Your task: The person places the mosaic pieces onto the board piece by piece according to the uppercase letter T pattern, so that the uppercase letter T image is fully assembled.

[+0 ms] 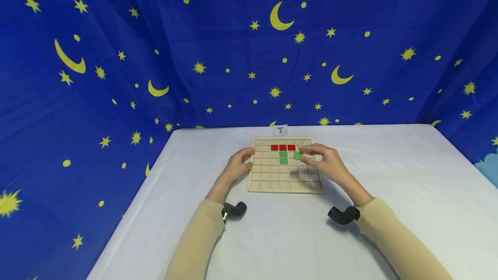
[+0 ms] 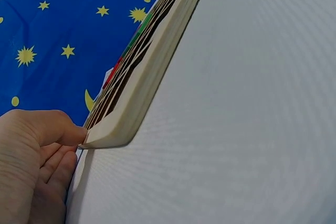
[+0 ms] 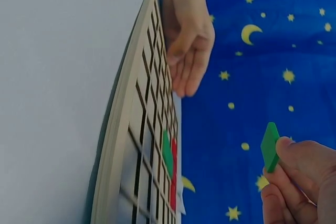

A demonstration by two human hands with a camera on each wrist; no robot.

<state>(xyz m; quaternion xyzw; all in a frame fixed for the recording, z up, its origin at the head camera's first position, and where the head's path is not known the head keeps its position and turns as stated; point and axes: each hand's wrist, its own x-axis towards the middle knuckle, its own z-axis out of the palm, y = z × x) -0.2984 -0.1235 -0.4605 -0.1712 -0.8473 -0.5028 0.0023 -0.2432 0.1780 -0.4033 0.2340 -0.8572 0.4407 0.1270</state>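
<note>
A square wooden grid board (image 1: 266, 176) lies on the table. Three red tiles (image 1: 282, 147) form a row near its far side, and two green tiles (image 1: 283, 157) run down from the middle one. My left hand (image 1: 236, 165) touches the board's left edge, its thumb on the rim in the left wrist view and its fingers fairly straight alongside. Over the board's right part, my right hand (image 1: 324, 159) pinches a loose green tile (image 3: 270, 147) between thumb and fingers. That tile is held tilted, apart from the grid.
A small printed card (image 1: 280, 130) with a grid pattern sits just behind the board. White cloth covers the table (image 1: 288, 237). Blue curtains (image 1: 241, 46) with yellow stars and moons hang behind and at both sides. Each wrist carries a black camera mount (image 1: 344, 215).
</note>
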